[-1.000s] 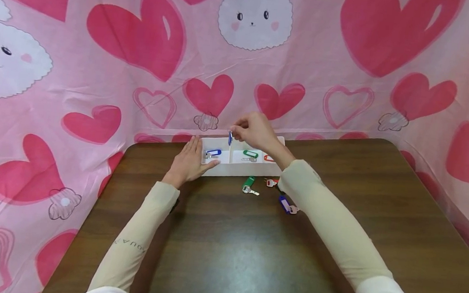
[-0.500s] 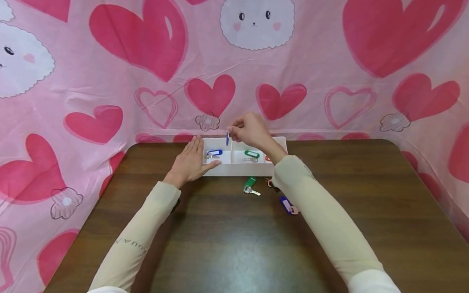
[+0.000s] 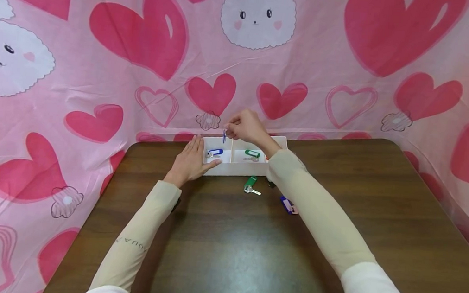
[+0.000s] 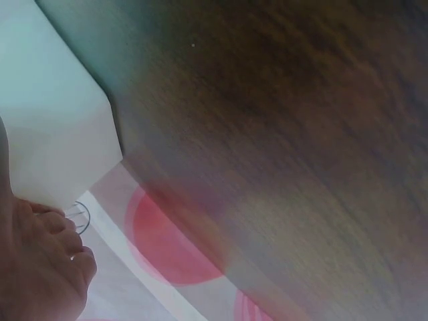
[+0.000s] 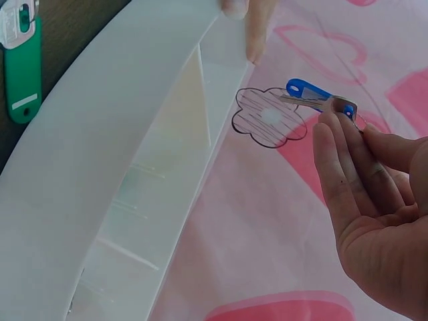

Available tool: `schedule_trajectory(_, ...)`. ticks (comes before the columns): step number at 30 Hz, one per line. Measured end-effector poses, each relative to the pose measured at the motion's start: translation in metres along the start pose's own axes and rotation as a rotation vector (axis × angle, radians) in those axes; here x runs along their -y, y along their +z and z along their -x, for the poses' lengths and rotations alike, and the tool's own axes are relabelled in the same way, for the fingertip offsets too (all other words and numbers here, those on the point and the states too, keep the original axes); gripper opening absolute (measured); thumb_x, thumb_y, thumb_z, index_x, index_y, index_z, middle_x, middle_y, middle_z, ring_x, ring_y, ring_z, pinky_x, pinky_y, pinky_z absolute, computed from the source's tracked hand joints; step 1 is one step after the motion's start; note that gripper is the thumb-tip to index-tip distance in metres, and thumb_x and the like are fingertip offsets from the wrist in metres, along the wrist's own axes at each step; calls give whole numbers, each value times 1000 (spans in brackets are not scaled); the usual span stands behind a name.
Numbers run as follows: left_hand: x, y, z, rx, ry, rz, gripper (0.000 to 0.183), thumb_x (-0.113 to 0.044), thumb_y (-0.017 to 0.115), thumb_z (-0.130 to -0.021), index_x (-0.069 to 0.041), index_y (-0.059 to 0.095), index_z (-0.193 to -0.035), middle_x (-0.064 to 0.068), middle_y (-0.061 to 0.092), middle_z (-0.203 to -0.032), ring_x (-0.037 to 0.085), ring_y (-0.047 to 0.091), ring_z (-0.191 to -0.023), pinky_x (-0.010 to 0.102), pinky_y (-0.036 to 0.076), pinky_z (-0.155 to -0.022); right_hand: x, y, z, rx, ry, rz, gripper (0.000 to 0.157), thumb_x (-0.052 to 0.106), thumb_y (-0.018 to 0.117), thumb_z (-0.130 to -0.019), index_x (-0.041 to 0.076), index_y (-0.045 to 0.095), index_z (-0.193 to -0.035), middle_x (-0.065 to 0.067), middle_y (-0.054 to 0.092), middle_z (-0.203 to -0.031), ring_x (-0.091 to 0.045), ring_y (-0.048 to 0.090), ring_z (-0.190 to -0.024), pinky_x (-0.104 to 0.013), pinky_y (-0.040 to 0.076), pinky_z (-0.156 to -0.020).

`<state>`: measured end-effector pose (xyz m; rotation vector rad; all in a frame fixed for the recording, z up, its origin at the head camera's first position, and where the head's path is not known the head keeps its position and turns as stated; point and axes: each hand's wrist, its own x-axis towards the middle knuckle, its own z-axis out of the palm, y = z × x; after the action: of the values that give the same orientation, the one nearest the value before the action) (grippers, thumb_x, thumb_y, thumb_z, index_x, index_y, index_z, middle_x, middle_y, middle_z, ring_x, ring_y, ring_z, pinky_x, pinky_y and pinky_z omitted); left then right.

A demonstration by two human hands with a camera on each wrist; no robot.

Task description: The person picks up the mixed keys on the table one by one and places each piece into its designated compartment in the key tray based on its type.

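Observation:
My right hand pinches a key with a blue tag above the left compartment of a white divided box. In the right wrist view, thumb and fingertips hold the ring of this key, and key and tag stick out from them. My left hand rests against the box's left end, fingers straight and thumb along the front wall. Inside the left compartment lies another key with a blue tag. A key with a green tag lies in the middle one. My right arm mostly covers the right compartment.
In front of the box, a key with a green tag and one with a blue tag lie on the brown wooden table. Pink heart-print cloth hangs close behind the box.
My right hand has moved slightly left with the blue-tagged key, from near the divider to over the left compartment. My right sleeve now covers the red-tagged key on the table. My left hand stays put.

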<state>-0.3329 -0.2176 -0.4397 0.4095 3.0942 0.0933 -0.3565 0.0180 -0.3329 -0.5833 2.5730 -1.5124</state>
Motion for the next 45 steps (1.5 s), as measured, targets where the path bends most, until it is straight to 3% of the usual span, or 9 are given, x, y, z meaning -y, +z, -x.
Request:
schedule_trajectory(8, 1, 0, 0, 3, -1, 2, 116, -85, 37, -94, 4, 14, -166, 20, 9, -177, 34, 8, -167, 46, 16, -135, -1, 7, -7, 14, 20, -2, 22, 11, 68, -102, -7, 79, -108, -23, 80, -96, -26, 79, -77, -36, 67, -75)
schedule_trajectory(17, 1, -1, 1, 4, 1, 8, 116, -85, 36, -94, 4, 14, -166, 20, 11, -177, 34, 9, -167, 46, 15, -136, -2, 16, -13, 25, 69, 11, 22, 12, 67, -103, -6, 79, -109, -22, 79, -97, -31, 78, -82, -48, 65, -88)
schedule_trajectory(26, 1, -1, 0, 18, -2, -5, 116, -85, 35, -95, 3, 12, -166, 20, 9, -177, 34, 8, -167, 46, 14, -136, -7, 20, -19, 38, 113, -10, 22, 11, 66, -103, -6, 79, -110, -22, 78, -98, -41, 78, -94, -46, 66, -88)
schedule_trajectory(30, 1, 0, 1, 19, 1, 1, 115, -84, 36, -95, 3, 13, -166, 19, 9, -177, 34, 7, -167, 46, 14, -136, -10, 23, -21, 44, 123, -9, 22, 10, 64, -104, -6, 78, -110, -21, 78, -97, -39, 78, -93, -43, 66, -86)
schedule_trajectory(37, 1, -1, 1, 19, 2, 2, 114, -83, 36, -95, 3, 15, -166, 20, 9, -177, 34, 8, -167, 46, 16, -135, -10, 28, -24, 54, 121, -28, 23, 7, 63, -104, -10, 76, -111, -24, 77, -99, -40, 77, -92, -50, 65, -91)
schedule_trajectory(45, 3, 0, -1, 7, 8, 4, 115, -83, 38, -95, 5, 15, -165, 21, 11, -177, 35, 10, -167, 46, 16, -135, -11, 33, -30, 56, 156, -26, 20, 8, 64, -103, -6, 78, -107, -21, 77, -97, -34, 77, -88, -44, 66, -87)
